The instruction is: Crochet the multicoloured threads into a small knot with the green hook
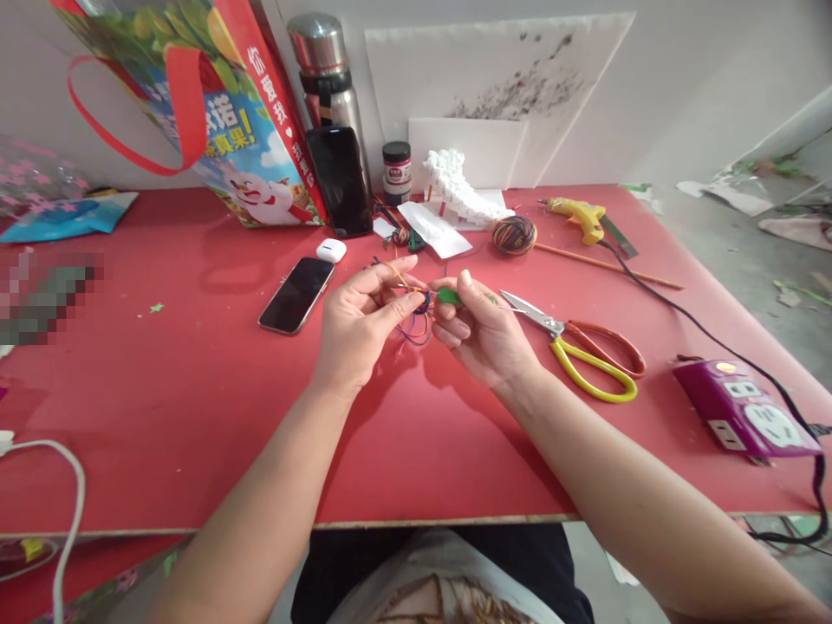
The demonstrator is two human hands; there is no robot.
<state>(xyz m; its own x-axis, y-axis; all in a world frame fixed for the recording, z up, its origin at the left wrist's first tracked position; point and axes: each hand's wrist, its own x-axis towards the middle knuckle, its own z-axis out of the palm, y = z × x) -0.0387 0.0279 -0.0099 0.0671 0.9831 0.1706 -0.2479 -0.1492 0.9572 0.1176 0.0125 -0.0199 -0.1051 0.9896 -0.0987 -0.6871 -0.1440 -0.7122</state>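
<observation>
My left hand (364, 316) is closed, its thumb and fingers pinching a small piece of multicoloured yarn work (424, 305) above the table. An orange-yellow strand runs over its fingers, and loose dark and red loops hang below. In my right hand (487, 329) is a crochet hook with a green handle (448, 295); its tip points left and meets the yarn work, though the exact stitch is too small to make out. Behind the hands lies a multicoloured yarn ball (513, 235). Scissors (572, 338) with yellow and red handles rest just right of my right hand.
A phone (297, 295) and white earphone case (331, 250) lie to the left. At the back stand a gift bag (260, 173), steel flask (325, 52), upright phone (339, 180) and jar (396, 173). A glue gun (578, 217), stick (611, 265), cable and purple box (741, 407) occupy the right.
</observation>
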